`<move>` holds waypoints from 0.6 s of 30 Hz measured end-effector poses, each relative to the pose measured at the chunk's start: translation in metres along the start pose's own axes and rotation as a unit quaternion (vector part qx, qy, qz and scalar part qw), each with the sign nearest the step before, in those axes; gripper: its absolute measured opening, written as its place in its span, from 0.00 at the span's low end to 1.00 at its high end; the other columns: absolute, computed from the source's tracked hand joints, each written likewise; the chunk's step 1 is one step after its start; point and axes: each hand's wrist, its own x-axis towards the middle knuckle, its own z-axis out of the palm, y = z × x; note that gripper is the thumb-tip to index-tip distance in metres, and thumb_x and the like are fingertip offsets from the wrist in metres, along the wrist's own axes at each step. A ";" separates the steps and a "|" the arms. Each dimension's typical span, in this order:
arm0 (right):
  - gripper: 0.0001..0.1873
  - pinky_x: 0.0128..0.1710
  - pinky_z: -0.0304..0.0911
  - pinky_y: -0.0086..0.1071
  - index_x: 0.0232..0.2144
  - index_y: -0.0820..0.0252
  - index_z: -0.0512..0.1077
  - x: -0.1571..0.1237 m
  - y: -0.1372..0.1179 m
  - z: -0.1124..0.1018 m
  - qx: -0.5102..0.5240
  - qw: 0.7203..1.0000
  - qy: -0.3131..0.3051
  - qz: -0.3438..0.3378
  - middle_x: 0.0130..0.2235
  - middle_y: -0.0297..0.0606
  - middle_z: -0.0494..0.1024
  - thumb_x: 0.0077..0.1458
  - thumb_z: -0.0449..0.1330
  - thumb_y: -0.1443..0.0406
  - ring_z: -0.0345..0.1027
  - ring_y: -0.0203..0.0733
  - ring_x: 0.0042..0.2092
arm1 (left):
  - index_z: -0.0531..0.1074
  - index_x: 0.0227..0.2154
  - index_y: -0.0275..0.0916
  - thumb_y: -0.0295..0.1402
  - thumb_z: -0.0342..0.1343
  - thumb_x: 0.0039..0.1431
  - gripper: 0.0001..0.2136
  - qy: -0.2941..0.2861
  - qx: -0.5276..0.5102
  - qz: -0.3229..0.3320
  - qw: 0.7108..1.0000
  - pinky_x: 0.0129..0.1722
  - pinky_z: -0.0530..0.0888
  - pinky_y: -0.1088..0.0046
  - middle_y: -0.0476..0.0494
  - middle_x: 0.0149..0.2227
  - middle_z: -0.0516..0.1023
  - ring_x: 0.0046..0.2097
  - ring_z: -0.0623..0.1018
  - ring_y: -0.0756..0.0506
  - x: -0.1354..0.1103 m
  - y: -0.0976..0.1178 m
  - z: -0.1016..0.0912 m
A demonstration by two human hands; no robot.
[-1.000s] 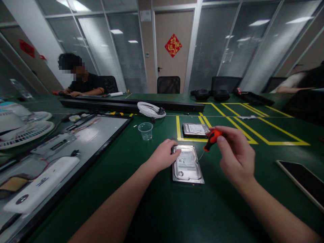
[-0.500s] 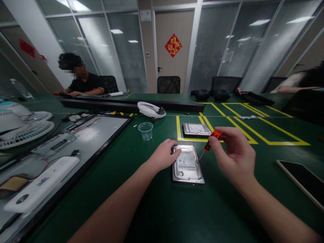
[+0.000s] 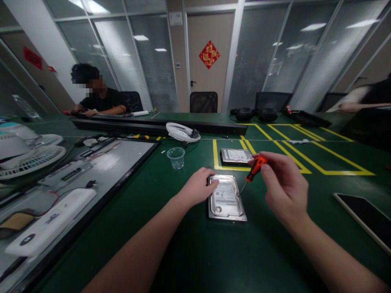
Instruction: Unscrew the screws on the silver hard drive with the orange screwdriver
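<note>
Held hard drive (image 3: 226, 211), label (image 3: 225, 193) unreadable

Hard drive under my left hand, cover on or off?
On: a labelled silver cover spans the hard drive, hiding its insides. Your left hand rests on it; the screwdriver slopes to its right edge.

The left hand (image 3: 200, 186) and right hand (image 3: 287, 191) are bare, as are the left forearm (image 3: 149, 240) and right forearm (image 3: 332, 250), each tapering toward the wrist.
</note>
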 end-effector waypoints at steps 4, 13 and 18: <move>0.16 0.49 0.73 0.40 0.53 0.50 0.75 0.001 0.002 0.000 -0.032 0.999 0.007 -0.016 0.48 0.40 0.79 0.64 0.62 0.67 0.77 0.43 0.47 | 0.78 0.51 0.37 0.40 0.56 0.67 0.16 0.001 0.002 0.001 1.000 0.48 0.75 0.64 0.39 0.47 0.77 0.46 0.78 0.41 0.000 0.000 0.000; 0.18 0.43 0.70 0.39 0.52 0.51 0.75 0.004 0.006 -0.002 -0.073 0.997 0.004 -0.038 0.43 0.37 0.76 0.60 0.66 0.68 0.73 0.41 0.42 | 0.78 0.51 0.38 0.41 0.56 0.67 0.16 0.002 -0.004 0.002 1.000 0.46 0.75 0.64 0.39 0.48 0.77 0.45 0.78 0.41 0.000 -0.001 0.001; 0.17 0.45 0.71 0.39 0.52 0.52 0.75 0.003 0.002 -0.002 -0.061 0.997 0.005 -0.037 0.44 0.38 0.76 0.61 0.65 0.67 0.73 0.42 0.44 | 0.78 0.51 0.37 0.41 0.56 0.67 0.16 0.005 -0.005 0.002 1.000 0.47 0.75 0.64 0.39 0.48 0.77 0.45 0.78 0.41 0.000 -0.001 0.001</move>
